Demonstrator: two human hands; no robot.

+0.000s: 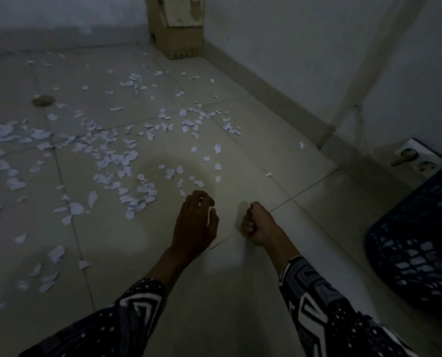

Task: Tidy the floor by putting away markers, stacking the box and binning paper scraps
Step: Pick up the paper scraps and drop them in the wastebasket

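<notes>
Paper scraps are lying scattered ahead and left of both hands; left hand is hovering nearest, fingers loosely curled, empty. Right hand is clenching collected paper, with the dark basket sitting to its right

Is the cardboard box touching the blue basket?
Apart. The head view shows the brown cardboard box in the far corner, the blue plastic basket near right, bare floor between.

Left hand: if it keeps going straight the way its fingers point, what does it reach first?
The left hand points up the floor. Probably the first thing is the small paper scrap just past its fingertips, then more scattered scraps. Height above the floor is unclear.
</notes>
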